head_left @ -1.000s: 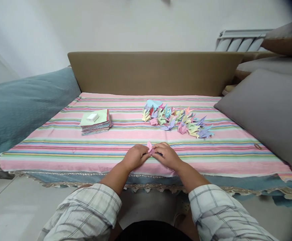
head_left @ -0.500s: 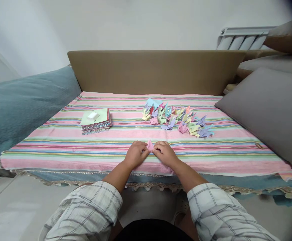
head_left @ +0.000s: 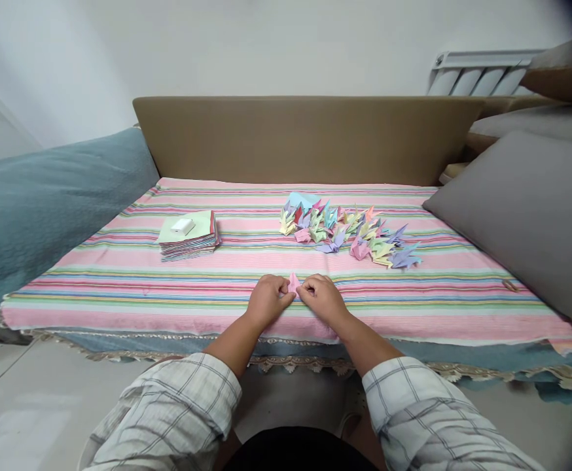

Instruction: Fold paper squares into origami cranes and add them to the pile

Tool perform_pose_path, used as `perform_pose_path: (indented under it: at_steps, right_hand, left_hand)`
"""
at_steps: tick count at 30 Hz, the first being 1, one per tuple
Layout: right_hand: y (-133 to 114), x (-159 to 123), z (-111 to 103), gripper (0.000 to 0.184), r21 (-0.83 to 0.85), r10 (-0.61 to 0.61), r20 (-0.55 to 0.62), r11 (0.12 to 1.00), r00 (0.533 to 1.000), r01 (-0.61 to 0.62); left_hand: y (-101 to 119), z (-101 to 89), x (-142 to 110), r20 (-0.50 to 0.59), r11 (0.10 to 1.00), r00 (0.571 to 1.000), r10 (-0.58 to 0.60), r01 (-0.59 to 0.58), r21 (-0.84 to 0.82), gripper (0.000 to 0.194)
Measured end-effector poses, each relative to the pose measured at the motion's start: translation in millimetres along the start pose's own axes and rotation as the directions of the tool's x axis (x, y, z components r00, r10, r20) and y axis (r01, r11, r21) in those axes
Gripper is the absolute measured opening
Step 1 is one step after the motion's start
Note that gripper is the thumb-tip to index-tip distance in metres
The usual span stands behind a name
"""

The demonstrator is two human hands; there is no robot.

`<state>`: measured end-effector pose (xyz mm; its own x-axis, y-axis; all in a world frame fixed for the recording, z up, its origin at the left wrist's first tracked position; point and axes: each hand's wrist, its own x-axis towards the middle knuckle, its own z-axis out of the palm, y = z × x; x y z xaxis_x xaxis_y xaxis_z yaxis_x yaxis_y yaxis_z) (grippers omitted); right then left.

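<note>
A small folded pink paper (head_left: 293,282) stands between my two hands, its pointed tip facing away from me. My left hand (head_left: 267,301) pinches its left side between thumb and fingers. On the other side, my right hand (head_left: 322,297) pinches the right edge the same way. My fingers cover the paper's lower corners. Beyond my hands lies a cluster of folded paper cranes (head_left: 332,242) in pink, yellow, green, purple and blue. A light blue folded paper (head_left: 302,200) sits at the back of that cluster.
To the left is a stack of coloured paper sheets (head_left: 188,248) with a small white box (head_left: 182,226) on top. Striped cloth (head_left: 119,288) covers the seat. A grey cushion (head_left: 526,222) leans at the right, near a small brown object (head_left: 510,285). A brown backrest (head_left: 305,140) rises behind.
My right fingers have shifted slightly and show a small gap between thumb and forefinger. Both hands keep their pinch on the pink paper. The rest stays in place.
</note>
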<state>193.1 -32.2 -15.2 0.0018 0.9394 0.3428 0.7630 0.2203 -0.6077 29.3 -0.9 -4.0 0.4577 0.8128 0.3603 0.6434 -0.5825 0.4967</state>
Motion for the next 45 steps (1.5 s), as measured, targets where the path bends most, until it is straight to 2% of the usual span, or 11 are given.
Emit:
perform_pose_path:
  at_steps: [3, 8, 15, 19, 23, 29, 34, 40, 45]
  right_hand:
    - [-0.5, 0.5, 0.2, 0.018, -0.014, 0.009, 0.002, 1.0, 1.0, -0.009]
    - [-1.3, 1.4, -0.8, 0.021, -0.042, 0.004, 0.026, 0.999, 1.0, -0.003]
    - [-1.1, 1.6, 0.3, 0.02, -0.063, 0.007, 0.016, 0.998, 1.0, -0.006]
    - [-0.3, -0.1, 2.7, 0.018, -0.072, 0.007, -0.019, 0.997, 1.0, -0.009]
    - [1.5, -3.2, 4.0, 0.003, -0.052, 0.014, -0.056, 0.999, 0.998, -0.017]
    - [2.9, -6.3, 4.1, 0.014, -0.036, -0.049, -0.026, 0.998, 0.998, 0.048]
    - [2.7, -5.9, 4.4, 0.019, -0.064, -0.056, -0.011, 0.996, 0.998, 0.055]
    - [0.9, -5.9, 3.8, 0.028, -0.148, -0.063, 0.017, 0.987, 0.998, 0.065]
    - [0.0, -5.9, 3.9, 0.028, -0.183, -0.073, 0.01, 0.98, 0.997, 0.074]
  left_hand:
    - [0.5, -0.3, -0.8, -0.006, 0.999, 1.0, 0.007, -0.006, 0.037, 0.014]
    - [-2.1, 1.4, -2.3, 0.037, 0.983, 0.984, 0.177, -0.179, 0.048, 0.019]
    - [-3.6, 4.5, -4.3, 0.011, 0.966, 0.979, 0.204, -0.203, 0.159, 0.02]
    - [-3.5, 4.8, -5.3, -0.009, 0.961, 0.983, 0.181, -0.175, 0.213, 0.022]
    - [-3.0, 4.6, -5.8, -0.009, 0.963, 0.99, 0.144, -0.138, 0.231, 0.023]
    - [-0.7, 3.8, -6.6, -0.01, 0.973, 0.998, 0.062, -0.059, 0.225, 0.023]
    - [1.4, 4.1, -7.5, -0.013, 0.974, 1.0, -0.003, 0.006, 0.226, 0.024]
    - [3.7, 3.5, -9.1, -0.011, 0.968, 1.0, -0.02, 0.022, 0.25, 0.025]
    - [3.6, 3.3, -10.1, -0.015, 0.966, 1.0, -0.004, 0.008, 0.26, 0.028]
